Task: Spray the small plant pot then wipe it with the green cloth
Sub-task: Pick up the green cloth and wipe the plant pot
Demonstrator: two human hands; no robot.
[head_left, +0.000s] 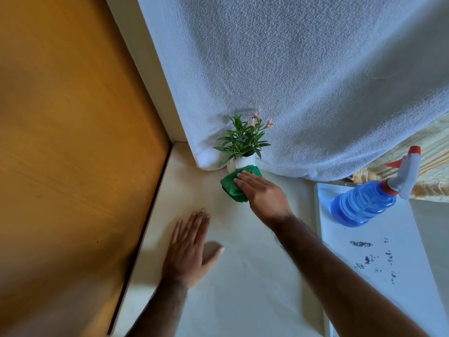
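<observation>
The green cloth (234,187) is pinned under the flattened fingers of the right hand (263,195) and pressed against the near side of the small plant pot (240,164); it is held by pressure rather than by a closed fist. The left hand (188,251) lies open and flat on the pale surface (243,276), on the near side of the pot and well apart from it, holding nothing. The pot stands upright against the white textured fabric (303,81) behind it. The blue spray bottle (364,205) rests well to the right of the pot. The pot is judged light and easily tipped or slid by a sideways wipe, so it is best steadied at its wall below the leaves (240,139). The cloth is soft and should conform to the pot.
</observation>
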